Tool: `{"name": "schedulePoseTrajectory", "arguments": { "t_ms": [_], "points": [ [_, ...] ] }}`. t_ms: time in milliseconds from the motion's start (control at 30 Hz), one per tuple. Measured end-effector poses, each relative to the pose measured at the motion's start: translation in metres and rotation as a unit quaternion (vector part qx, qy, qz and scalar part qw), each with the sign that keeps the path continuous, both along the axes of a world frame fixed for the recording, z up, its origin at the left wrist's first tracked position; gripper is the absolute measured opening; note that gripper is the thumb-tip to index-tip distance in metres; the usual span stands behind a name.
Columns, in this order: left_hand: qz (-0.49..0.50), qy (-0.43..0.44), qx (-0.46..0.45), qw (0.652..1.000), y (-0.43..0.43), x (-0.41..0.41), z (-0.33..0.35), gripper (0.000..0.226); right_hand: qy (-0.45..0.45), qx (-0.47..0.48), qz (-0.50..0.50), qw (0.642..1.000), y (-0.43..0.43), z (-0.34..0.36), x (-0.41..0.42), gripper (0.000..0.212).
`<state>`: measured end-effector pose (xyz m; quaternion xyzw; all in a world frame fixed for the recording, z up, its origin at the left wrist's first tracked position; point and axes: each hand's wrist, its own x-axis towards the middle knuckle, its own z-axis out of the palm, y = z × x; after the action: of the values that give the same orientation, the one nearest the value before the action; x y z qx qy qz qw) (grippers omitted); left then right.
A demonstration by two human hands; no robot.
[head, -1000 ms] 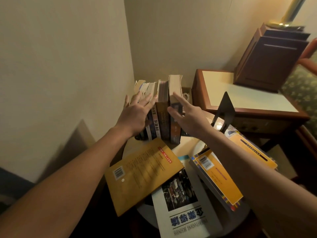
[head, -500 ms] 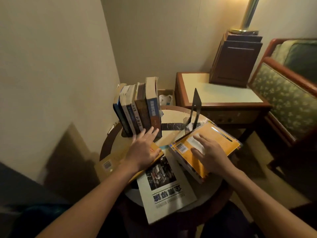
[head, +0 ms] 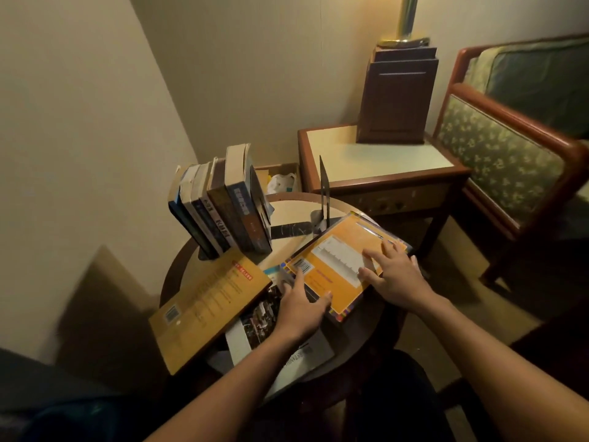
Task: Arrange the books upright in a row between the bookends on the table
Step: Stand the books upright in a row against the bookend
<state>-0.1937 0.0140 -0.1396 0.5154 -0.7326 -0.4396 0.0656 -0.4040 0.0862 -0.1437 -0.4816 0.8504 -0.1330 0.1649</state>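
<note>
Several books (head: 220,208) stand upright in a row at the back left of the round table (head: 288,202), leaning left. A black metal bookend (head: 324,189) stands alone to their right. An orange book (head: 338,260) lies flat on the table's right side. My left hand (head: 301,309) touches its near left corner, fingers spread. My right hand (head: 396,275) rests flat on its cover, fingers apart. A yellow-brown book (head: 207,306) lies flat at the left, overhanging the edge. A white book (head: 255,323) lies partly under my left hand.
A wooden side table (head: 382,164) with a dark wooden box (head: 398,97) and a brass lamp post (head: 404,20) stands behind. An upholstered armchair (head: 510,148) is at the right. The wall is close on the left.
Both hands have left the upright row and come down to the orange book. My left hand has shifted right from the yellow-brown book to the orange book's corner.
</note>
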Motion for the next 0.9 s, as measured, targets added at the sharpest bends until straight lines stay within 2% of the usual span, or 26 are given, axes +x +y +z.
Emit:
{"name": "schedulePoseTrajectory", "arguments": {
  "t_ms": [133,300,400,467,667,833,900],
  "points": [
    [0.046,0.066,0.052,0.995,0.0,-0.007,-0.003,0.09,-0.015,-0.003,-0.027,1.0,-0.007,-0.002,-0.019,0.065],
    [0.151,0.144,0.1,0.973,0.002,-0.016,-0.003,0.098,-0.061,-0.003,-0.051,0.997,-0.009,0.004,-0.03,0.075],
    [0.203,0.209,0.141,0.946,0.004,-0.021,-0.001,0.085,-0.067,0.0,-0.052,0.996,-0.007,0.005,-0.032,0.078],
    [0.205,0.239,0.149,0.937,0.006,-0.025,0.0,0.069,-0.077,-0.009,-0.055,0.995,-0.006,0.003,-0.034,0.079],
    [0.177,0.286,0.18,0.925,0.001,-0.021,0.006,0.043,-0.106,-0.01,-0.059,0.993,-0.001,0.006,-0.035,0.079],
    [0.138,0.263,0.125,0.947,0.004,-0.022,0.011,0.038,-0.11,-0.003,-0.058,0.992,0.004,0.009,-0.03,0.079],
    [0.143,0.25,0.09,0.953,0.003,-0.023,0.018,0.041,-0.123,0.0,-0.06,0.991,0.006,0.013,-0.028,0.088]
  ]
}}
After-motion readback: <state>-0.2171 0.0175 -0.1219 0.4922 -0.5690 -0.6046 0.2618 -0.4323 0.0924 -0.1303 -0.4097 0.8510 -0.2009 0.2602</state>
